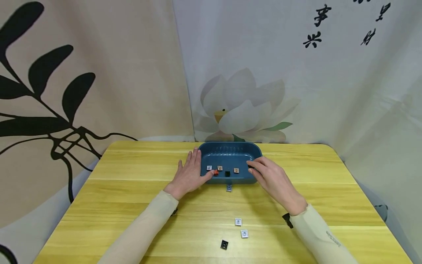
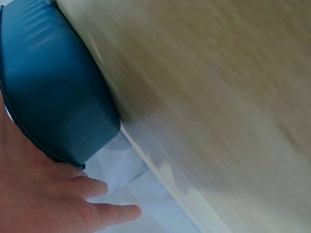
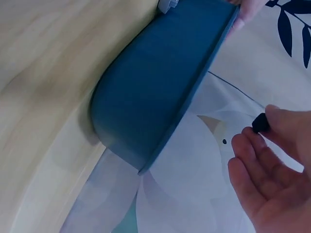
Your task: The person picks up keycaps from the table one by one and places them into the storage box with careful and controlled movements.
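A dark blue rectangular tray (image 1: 230,180) sits near the table's far edge. My left hand (image 1: 191,172) rests against its left side, fingers extended, with the thumb over the front rim. In the left wrist view, that hand (image 2: 43,194) lies along the tray's rim. My right hand (image 1: 275,179) is at the tray's right end. It pinches a small black keycap-like piece (image 3: 261,123) between thumb and fingertips, above the rim. Inside the tray lie several small square pieces: pale ones such as this keycap-like piece (image 1: 236,170), a black piece (image 1: 227,173) and an orange-red piece (image 1: 216,172).
One grey piece (image 1: 229,188) lies just before the tray's front wall. Closer on the wooden table (image 1: 132,205) are two white pieces (image 1: 238,222) and a black piece (image 1: 224,244). A printed curtain (image 1: 138,73) hangs behind the table.
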Demonstrator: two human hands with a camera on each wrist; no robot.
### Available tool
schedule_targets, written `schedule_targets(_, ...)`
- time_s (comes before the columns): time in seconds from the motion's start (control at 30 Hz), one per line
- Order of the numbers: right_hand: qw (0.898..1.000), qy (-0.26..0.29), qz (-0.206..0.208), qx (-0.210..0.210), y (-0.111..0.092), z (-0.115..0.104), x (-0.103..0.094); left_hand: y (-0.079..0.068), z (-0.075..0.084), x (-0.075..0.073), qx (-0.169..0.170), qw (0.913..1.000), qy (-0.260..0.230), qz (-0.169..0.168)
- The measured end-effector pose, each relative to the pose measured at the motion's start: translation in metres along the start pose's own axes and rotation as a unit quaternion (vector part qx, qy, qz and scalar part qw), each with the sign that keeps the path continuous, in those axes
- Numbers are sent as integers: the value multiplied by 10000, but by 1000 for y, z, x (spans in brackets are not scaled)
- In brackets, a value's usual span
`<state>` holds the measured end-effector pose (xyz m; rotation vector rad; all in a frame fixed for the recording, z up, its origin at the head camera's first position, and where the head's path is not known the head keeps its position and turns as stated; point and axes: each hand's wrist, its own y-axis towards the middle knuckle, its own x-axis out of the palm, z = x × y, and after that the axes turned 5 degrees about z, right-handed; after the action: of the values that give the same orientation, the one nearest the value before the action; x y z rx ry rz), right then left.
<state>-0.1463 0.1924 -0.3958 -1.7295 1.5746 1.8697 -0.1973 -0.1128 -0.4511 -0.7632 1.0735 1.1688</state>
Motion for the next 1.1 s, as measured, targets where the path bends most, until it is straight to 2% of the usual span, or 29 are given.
schedule_targets(0.37,9994,-77,-204,263,14,7,21,-2,1,0,-47,10000,43,-55)
schedule_targets(0.63,9990,-195,-293,272,24,12,32,-3,3,-3,-63,10000,5,-75)
schedule_targets(1.1,9945,-291,-791,623,35,15,49,-1,2,-3,-59,9999,-22,-124)
